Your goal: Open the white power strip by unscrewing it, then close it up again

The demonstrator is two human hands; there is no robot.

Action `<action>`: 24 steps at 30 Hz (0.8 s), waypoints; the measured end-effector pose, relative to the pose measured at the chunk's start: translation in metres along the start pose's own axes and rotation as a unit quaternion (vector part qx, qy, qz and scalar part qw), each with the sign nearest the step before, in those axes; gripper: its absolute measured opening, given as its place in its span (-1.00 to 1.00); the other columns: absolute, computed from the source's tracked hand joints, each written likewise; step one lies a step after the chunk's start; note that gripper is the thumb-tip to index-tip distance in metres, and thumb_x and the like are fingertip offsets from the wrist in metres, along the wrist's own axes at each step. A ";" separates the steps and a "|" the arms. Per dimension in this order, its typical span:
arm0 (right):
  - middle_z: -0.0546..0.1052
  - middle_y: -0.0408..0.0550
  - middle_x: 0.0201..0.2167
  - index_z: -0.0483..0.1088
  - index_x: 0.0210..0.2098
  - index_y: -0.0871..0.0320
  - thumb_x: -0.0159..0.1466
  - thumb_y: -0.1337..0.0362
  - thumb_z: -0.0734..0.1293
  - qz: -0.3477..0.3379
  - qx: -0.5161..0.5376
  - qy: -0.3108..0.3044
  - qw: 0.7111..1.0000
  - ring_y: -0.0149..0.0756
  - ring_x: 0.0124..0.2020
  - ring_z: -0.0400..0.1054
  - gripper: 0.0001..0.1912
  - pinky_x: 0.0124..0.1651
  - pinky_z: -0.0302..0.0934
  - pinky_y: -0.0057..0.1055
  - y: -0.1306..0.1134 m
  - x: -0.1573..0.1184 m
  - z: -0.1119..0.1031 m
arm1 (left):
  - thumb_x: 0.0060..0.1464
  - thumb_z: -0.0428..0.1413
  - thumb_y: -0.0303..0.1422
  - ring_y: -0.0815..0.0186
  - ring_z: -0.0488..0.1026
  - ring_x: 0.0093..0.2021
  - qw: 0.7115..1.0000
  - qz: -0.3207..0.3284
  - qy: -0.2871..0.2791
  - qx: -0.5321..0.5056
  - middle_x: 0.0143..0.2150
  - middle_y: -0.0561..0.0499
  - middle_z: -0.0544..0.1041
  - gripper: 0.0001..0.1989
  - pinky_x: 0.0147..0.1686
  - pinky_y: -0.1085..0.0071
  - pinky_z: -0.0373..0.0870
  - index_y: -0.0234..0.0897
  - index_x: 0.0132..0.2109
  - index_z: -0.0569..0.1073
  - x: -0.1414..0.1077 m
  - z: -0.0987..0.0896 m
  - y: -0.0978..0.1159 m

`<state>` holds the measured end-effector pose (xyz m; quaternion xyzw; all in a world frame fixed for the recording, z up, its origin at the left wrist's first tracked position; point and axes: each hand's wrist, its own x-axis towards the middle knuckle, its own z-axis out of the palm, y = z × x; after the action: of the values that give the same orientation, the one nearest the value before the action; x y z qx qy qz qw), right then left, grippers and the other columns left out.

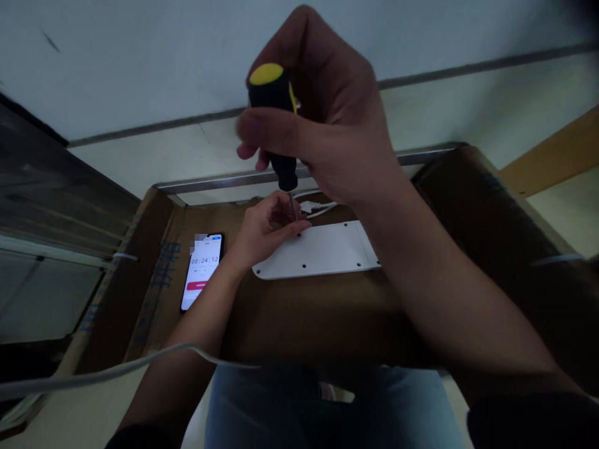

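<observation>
My right hand [322, 118] has its fingers clamped on the yellow-and-black screwdriver [274, 125], best kept upright above the white power strip [318, 252]; my left fingers [281, 227] curl beside the shaft, holding what I cannot tell.

Smartphone [202, 272] showing timer, brown cardboard surface [318, 318]

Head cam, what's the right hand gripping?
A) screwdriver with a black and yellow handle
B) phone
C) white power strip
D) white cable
A. The right hand wraps around the black handle of the screwdriver, its yellow end up and its metal shaft pointing down toward the left hand.
</observation>
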<state>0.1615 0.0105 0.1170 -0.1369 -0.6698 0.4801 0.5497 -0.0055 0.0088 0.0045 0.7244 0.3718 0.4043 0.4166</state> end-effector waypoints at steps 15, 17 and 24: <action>0.34 -0.35 -0.43 0.13 -0.28 0.05 0.28 0.13 0.52 0.026 0.050 0.022 0.998 -0.53 -0.51 0.25 -0.56 -0.51 0.16 -0.51 0.002 0.006 0.006 | 0.12 0.39 -0.15 0.27 0.61 -0.13 1.000 0.002 -0.025 0.014 -0.14 -0.08 0.70 -0.71 -0.05 0.34 0.52 -0.27 -0.18 0.61 -0.004 0.001 0.008; 0.30 -0.35 -0.41 0.12 -0.28 0.05 0.24 0.27 0.53 0.005 0.020 0.028 0.999 -0.56 -0.53 0.18 -0.56 -0.49 0.12 -0.49 0.003 0.003 0.008 | -0.01 0.47 -0.15 0.32 0.57 -0.22 1.000 0.012 0.022 0.007 -0.24 -0.01 0.66 -0.66 -0.12 0.38 0.52 -0.26 -0.23 0.59 -0.003 0.007 0.008; 0.50 -0.15 -0.25 0.45 -0.20 0.18 0.48 0.27 0.14 0.021 0.059 -0.027 0.998 -0.48 -0.34 0.37 -0.72 -0.31 0.36 -0.50 0.004 0.006 0.000 | -0.08 0.51 -0.12 0.40 0.55 -0.35 0.994 -0.034 0.078 -0.072 -0.38 0.07 0.57 -0.56 -0.29 0.46 0.49 -0.27 -0.34 0.46 0.002 0.010 -0.005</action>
<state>0.1580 0.0165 0.1177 -0.1052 -0.6519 0.5337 0.5283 0.0028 0.0091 -0.0023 0.6457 0.3973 0.4707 0.4512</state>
